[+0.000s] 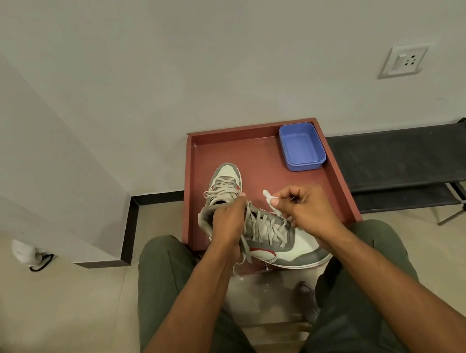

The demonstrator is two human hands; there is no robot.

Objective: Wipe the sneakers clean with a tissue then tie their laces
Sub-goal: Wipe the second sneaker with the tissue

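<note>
Grey and white with a red stripe, the near sneaker [275, 244] lies tilted across the lower edge of the red tray [197, 180] at the frame's centre, toe towards the lower right. The left hand [227, 224] grips its collar at the heel end, fingers curled round the padding. The right hand [307, 205] is clenched on a small wad of tissue [267, 197] that pokes out by the thumb, just above the laces [264, 226]; whether it also pinches a lace I cannot tell. The wiping seems to be the step in hand, and it would go best with the heel braced firmly while the tissue is drawn along the side panels and sole edge, a clean face turned outward. Two sneakers: the second sneaker [224, 184] stands further up the tray, loosely laced. One tissue, one blue tub [302, 146] in the tray's upper right corner, one tray.
</note>
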